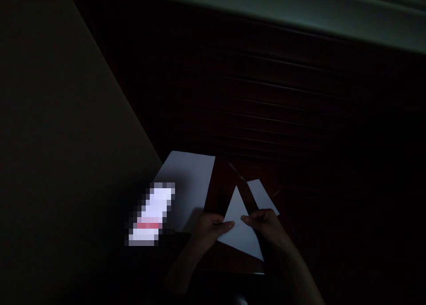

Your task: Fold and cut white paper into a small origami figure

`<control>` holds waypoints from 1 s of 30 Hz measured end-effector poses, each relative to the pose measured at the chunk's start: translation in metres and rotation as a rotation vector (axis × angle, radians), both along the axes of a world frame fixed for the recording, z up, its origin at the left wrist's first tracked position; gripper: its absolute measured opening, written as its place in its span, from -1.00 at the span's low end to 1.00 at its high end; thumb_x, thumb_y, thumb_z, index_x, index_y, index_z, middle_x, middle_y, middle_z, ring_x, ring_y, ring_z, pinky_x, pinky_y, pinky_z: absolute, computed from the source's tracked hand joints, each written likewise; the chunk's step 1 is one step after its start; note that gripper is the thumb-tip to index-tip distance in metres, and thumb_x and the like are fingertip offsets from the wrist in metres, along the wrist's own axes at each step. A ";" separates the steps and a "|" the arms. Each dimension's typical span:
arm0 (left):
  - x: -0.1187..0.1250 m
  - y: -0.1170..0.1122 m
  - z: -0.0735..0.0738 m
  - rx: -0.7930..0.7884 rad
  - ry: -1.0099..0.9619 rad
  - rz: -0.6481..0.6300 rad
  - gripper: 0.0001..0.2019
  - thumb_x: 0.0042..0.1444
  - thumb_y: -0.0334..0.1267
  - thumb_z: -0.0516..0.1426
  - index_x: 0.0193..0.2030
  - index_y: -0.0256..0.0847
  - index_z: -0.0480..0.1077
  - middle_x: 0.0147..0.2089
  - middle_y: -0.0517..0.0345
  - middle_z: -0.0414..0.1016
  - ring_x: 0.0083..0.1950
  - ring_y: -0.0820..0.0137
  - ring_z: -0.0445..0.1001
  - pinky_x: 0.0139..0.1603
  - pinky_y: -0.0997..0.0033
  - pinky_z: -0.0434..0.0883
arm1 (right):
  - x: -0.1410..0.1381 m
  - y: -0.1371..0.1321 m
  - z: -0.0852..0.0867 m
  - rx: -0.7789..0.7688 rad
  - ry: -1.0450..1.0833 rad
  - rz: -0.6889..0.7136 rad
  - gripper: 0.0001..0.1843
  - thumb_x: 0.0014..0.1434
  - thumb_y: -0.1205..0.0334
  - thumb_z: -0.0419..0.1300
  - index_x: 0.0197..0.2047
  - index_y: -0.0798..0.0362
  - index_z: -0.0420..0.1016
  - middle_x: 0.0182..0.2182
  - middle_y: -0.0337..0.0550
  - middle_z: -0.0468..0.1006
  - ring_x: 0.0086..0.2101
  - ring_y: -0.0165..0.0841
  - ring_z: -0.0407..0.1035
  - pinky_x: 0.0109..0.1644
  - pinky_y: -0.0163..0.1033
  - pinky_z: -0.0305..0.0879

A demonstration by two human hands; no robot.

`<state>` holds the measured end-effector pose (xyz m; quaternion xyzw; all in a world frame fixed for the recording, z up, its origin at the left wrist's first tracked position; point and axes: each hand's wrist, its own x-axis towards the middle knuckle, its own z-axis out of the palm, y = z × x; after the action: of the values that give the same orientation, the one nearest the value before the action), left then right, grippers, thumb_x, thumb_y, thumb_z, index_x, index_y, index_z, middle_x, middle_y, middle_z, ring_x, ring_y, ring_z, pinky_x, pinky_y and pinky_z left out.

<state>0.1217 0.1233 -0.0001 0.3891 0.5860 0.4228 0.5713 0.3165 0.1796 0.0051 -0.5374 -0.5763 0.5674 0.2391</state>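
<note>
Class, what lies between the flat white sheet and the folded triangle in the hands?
Only a bare strip of dark table separates sheet from triangle, head view.

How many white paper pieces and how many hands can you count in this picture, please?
White paper pieces: 3 (flat sheet, folded triangle, small piece at the far right, apparently separate)
Hands: 2 (left hand and right hand, both pinching the folded triangle)
Total: 5

Your left grip [210, 228] and right grip [266, 224] pinch a folded white paper triangle [237, 205] on the dark counter [219, 185]; a white sheet [191, 180] lies left.
</note>
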 end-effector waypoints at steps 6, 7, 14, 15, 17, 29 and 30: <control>0.001 -0.002 0.011 0.007 -0.034 0.030 -0.70 -0.12 -0.05 0.20 -0.43 -0.31 0.50 -0.44 0.06 0.56 -0.41 0.28 0.50 -0.45 0.46 0.36 | -0.003 -0.004 0.002 -0.020 0.064 -0.006 -0.64 -0.12 -0.01 0.30 -0.58 0.18 0.48 -0.64 -0.25 0.38 -0.57 -0.46 0.18 -0.49 -0.35 0.07; 0.002 -0.002 0.014 0.013 -0.054 0.033 -0.70 -0.11 -0.06 0.20 -0.40 -0.31 0.50 -0.41 0.05 0.57 -0.39 0.27 0.51 -0.44 0.45 0.36 | -0.004 -0.005 0.003 -0.032 0.073 0.005 -0.64 -0.13 0.00 0.30 -0.58 0.18 0.48 -0.65 -0.26 0.37 -0.58 -0.47 0.17 -0.51 -0.35 0.06; 0.002 0.000 0.016 -0.021 -0.125 0.083 -0.69 -0.14 -0.07 0.23 -0.39 -0.32 0.50 -0.43 0.03 0.56 -0.43 0.27 0.51 -0.49 0.46 0.36 | -0.014 -0.014 0.010 -0.069 0.033 0.143 -0.66 -0.17 0.01 0.32 -0.61 0.17 0.48 -0.69 -0.31 0.32 -0.62 -0.52 0.09 -0.56 -0.39 -0.03; 0.001 0.000 0.013 -0.019 -0.119 0.111 -0.70 -0.14 -0.08 0.23 -0.40 -0.33 0.50 -0.44 0.03 0.56 -0.44 0.28 0.51 -0.49 0.46 0.36 | -0.015 -0.015 0.009 -0.078 0.032 0.158 -0.65 -0.16 0.00 0.32 -0.60 0.17 0.49 -0.69 -0.31 0.32 -0.62 -0.52 0.09 -0.56 -0.39 -0.03; 0.000 0.001 0.009 -0.007 -0.106 0.156 -0.70 -0.14 -0.09 0.23 -0.41 -0.33 0.50 -0.46 0.04 0.56 -0.46 0.29 0.50 -0.50 0.47 0.35 | -0.016 -0.016 0.009 -0.107 0.031 0.193 -0.63 -0.14 -0.02 0.30 -0.59 0.17 0.50 -0.68 -0.30 0.33 -0.62 -0.52 0.09 -0.57 -0.39 -0.03; -0.006 0.001 0.009 -0.048 -0.105 0.270 -0.66 -0.17 -0.05 0.24 -0.37 -0.33 0.50 -0.44 0.02 0.56 -0.44 0.23 0.51 -0.49 0.41 0.40 | -0.005 -0.013 0.011 -0.086 -0.066 0.267 -0.64 -0.12 -0.03 0.28 -0.58 0.16 0.50 -0.70 -0.32 0.30 -0.63 -0.53 0.06 -0.58 -0.39 -0.06; -0.006 0.001 0.010 -0.049 -0.120 0.265 -0.66 -0.17 -0.06 0.24 -0.36 -0.33 0.50 -0.44 0.02 0.57 -0.43 0.23 0.52 -0.48 0.40 0.40 | -0.005 -0.013 0.011 -0.086 -0.067 0.272 -0.65 -0.13 -0.03 0.28 -0.57 0.15 0.51 -0.68 -0.31 0.32 -0.63 -0.52 0.08 -0.57 -0.39 -0.04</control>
<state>0.1161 0.1243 0.0095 0.2686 0.6071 0.5025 0.5539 0.3119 0.1664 0.0161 -0.4829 -0.6266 0.6004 0.1172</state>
